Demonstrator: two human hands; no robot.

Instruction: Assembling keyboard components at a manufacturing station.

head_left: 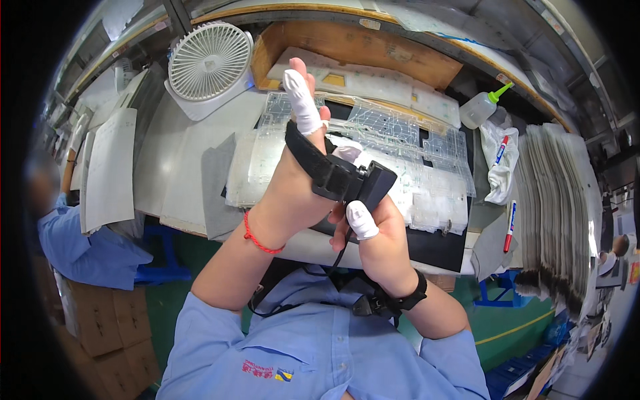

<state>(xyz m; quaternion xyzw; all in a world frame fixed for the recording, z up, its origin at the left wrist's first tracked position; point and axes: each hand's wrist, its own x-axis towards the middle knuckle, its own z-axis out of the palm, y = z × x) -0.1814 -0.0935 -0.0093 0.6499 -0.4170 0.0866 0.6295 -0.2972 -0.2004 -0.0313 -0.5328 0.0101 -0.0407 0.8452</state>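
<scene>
One black device (pixel 375 185) slants lengthwise upward from the curled right hand (pixel 383 241), which apparently grips it, beside the left hand (pixel 291 181), whose fingers extend, empty, beyond a black strap (pixel 307 155).

A pale bench (pixel 180 175) bears a fan (pixel 211 61) and mat (pixel 437 252)

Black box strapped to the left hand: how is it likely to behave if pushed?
The black box looks hard-edged, so it probably won't squash. Its strap curves around the left hand, so it's likely flexible and may let the box twist. The thin cable hangs curved, so should be floppy.
</scene>
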